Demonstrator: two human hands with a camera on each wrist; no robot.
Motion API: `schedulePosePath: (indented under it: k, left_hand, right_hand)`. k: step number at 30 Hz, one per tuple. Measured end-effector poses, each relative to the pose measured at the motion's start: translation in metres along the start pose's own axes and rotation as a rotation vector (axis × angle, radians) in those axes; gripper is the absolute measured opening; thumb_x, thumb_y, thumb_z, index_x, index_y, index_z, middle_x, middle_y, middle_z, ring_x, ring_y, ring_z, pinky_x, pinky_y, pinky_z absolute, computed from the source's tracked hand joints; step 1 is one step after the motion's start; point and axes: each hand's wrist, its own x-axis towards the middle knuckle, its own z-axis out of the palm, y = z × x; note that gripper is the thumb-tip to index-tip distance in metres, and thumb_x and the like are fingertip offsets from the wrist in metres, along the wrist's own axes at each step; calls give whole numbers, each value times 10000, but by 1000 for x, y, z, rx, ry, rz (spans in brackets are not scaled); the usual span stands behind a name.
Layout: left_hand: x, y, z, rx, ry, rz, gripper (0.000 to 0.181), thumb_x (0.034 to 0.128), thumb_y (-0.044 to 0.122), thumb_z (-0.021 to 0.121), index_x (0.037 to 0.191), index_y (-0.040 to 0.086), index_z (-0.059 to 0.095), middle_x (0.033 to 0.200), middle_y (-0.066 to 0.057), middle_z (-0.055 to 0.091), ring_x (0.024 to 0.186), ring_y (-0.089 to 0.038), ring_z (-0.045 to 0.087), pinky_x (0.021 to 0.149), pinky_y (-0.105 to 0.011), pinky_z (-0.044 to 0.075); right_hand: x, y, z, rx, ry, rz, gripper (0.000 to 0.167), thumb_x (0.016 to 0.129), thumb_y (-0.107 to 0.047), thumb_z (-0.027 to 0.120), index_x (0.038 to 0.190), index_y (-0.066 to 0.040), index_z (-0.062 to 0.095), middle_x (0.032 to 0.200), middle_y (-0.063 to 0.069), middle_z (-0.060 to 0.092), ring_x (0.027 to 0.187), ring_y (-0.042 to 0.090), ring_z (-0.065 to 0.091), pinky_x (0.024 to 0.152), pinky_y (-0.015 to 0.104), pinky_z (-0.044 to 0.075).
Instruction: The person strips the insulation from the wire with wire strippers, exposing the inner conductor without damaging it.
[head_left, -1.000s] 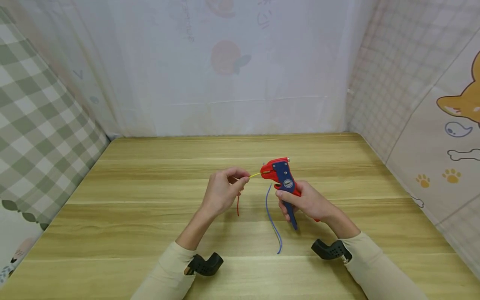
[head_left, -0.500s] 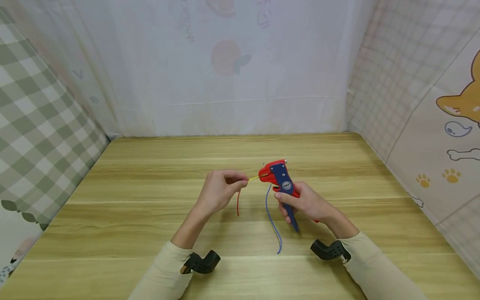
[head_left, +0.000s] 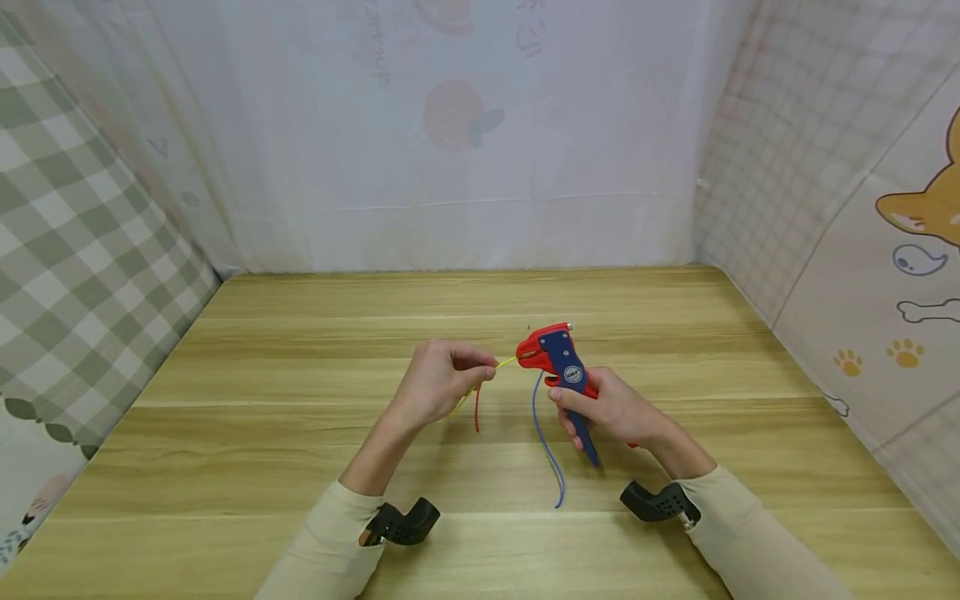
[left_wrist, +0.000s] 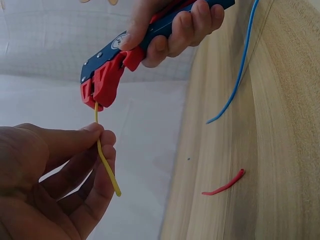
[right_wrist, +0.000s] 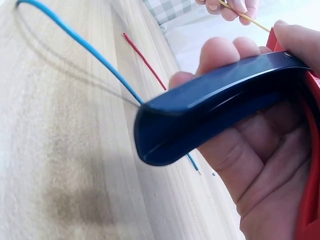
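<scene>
The left hand (head_left: 438,385) pinches a yellow wire (left_wrist: 107,167) between thumb and index finger. One end of that wire enters the red jaws of a red and blue wire stripper (head_left: 557,354); its other end hangs below the fingertips. Around the stripper's handles curl the fingers of the right hand (head_left: 611,404); the blue handle (right_wrist: 210,95) fills the middle of the right wrist view. On the table beneath lie a blue wire (head_left: 546,446), left of the handles, and a short red wire (head_left: 477,412), just below the left fingertips.
A tiny dark bit (left_wrist: 188,159) lies on the wooden table (head_left: 300,467) behind the stripper. White printed cloth (head_left: 337,167) hangs along the back, with green checked cloth (head_left: 90,217) at the left and patterned cloth (head_left: 840,250) at the right.
The stripper's head and the left hand have come slightly lower and toward the person. The yellow wire's free end now shows below the left hand. The blue and red wires stay put.
</scene>
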Motion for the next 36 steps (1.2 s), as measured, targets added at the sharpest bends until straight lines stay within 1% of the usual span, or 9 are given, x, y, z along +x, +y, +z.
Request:
schedulePosePath:
  k: [8,13,20,26,28,32,36]
  left_hand:
    - [0,2,-1,11,-13,0,72,932,83,796,982,91,848,926,-50,817,777,-101,730,687,-243,563]
    - [0,2,-1,17,-17,0,76,937,91,791,989,85,846,920,-48,817,776,-104,732,683,-246,566]
    - [0,2,-2,51,-30,-5,80,929,96,796,992,93,846,933,-19,815,841,-112,730,724,-262,572]
    - [1,1,-2,53,-34,-7,79,921,90,802,988,91,845,915,-14,814,837,-113,729,733,-266,573]
    - [1,1,-2,52,-34,-8,80,923,90,800,990,90,843,908,-12,814,836,-107,731,737,-265,573]
    - [1,0,-2,46,-34,-17,65,922,76,797,973,90,835,884,-14,807,815,-105,719,723,-262,564]
    - [1,-2,-2,34,-40,-17,51,930,62,780,958,83,816,888,-60,803,790,-98,696,707,-256,546]
  right_hand:
    - [0,0,1,-3,7,-13,453,1124,-234,528,1047,210,481,709,13,649,548,163,660,571,338,603]
    - [0,3,2,-17,20,-25,462,1118,-234,541,1012,213,487,691,16,646,529,173,660,559,344,600]
    - [0,4,5,-42,40,-32,449,1107,-213,560,990,216,499,655,12,625,496,189,642,545,350,589]
    - [0,2,7,-115,165,26,433,1093,-279,589,964,128,520,600,42,588,441,146,583,446,312,514]
    - [1,2,7,-128,188,39,438,1092,-295,590,977,122,519,598,45,584,436,146,577,437,309,508]
    - [2,2,7,-118,163,17,459,1101,-285,576,990,155,512,625,38,598,469,158,601,468,326,543]
    - [3,4,6,-33,123,-39,434,1107,-229,562,1091,201,499,761,81,666,624,193,697,639,372,641]
